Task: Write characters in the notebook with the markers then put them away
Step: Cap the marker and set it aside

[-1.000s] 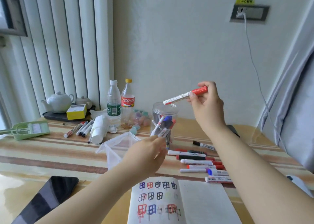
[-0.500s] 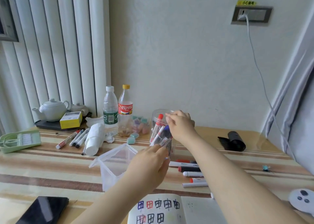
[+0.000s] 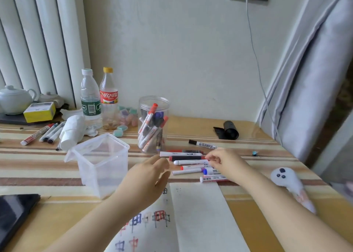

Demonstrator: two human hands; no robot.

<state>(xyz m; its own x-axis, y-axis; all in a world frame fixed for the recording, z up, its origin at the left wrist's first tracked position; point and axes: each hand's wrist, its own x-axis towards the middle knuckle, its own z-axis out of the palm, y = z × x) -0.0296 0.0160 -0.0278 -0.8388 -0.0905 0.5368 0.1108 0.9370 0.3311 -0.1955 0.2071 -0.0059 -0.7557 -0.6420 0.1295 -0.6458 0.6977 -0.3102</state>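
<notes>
**Two hands over loose markers beside an open notebook**

Two bare hands reach in from the near edge. The right hand (image 3: 225,161) lies over the right end of a cluster of markers (image 3: 189,163) on the striped surface (image 3: 38,167); its fingers (image 3: 211,157) are bent, tips down at the end of the red-and-black marker, but whether they actually pinch it I cannot tell. The left hand (image 3: 147,177) hovers just left of the cluster, fingers loosely curled and slightly apart, holding nothing.

The markers lie roughly parallel, pointing left to right, between the jar (image 3: 153,123) and the notebook (image 3: 191,219). One more marker with a black cap (image 3: 202,143) lies a little farther off, to the right of the jar. The clear jar stands upright behind the cluster, with several markers leaning inside it. The notebook lies open at the near edge; red, blue and black characters fill its left page, partly hidden by the left forearm, and its right page is almost blank.

Left of the left hand stands a clear square tub (image 3: 101,162). Farther left, three markers (image 3: 44,132) lie beside a white paper roll (image 3: 71,134). Two bottles (image 3: 99,98) stand at the far wall, with a teapot (image 3: 15,99) at the far left. A dark tablet (image 3: 13,215) sits at the near left, a black roll (image 3: 227,132) at the far right, and a white controller (image 3: 286,178) at the right.
</notes>
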